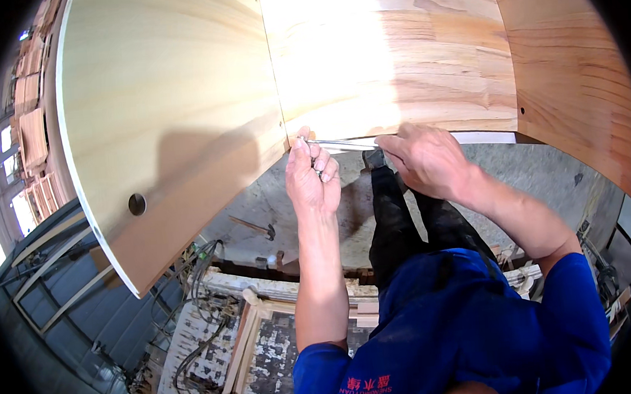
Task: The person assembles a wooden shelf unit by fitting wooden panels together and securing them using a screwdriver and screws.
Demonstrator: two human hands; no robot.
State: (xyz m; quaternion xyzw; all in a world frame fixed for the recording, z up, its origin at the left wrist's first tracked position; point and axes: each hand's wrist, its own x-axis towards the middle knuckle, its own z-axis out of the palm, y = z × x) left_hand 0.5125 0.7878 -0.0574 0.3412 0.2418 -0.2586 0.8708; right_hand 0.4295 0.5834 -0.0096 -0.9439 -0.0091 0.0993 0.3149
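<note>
Left fingers pinch rod | right fingers mask other end (shape unclear)

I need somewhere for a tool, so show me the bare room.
Bare: the grey floor between the legs and the right wooden panel; a smaller patch lies between the hammer and left forearm. Crowded: the speckled surface behind, with cables and wooden strips; and between left hand and right hand, where a metal rod runs.

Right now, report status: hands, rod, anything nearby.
Left hand at tip of thin metal rod, holding small metal pieces. Right hand gripping rod's other end. Wooden cabinet just beyond; hammer on floor, clear of hands.
</note>
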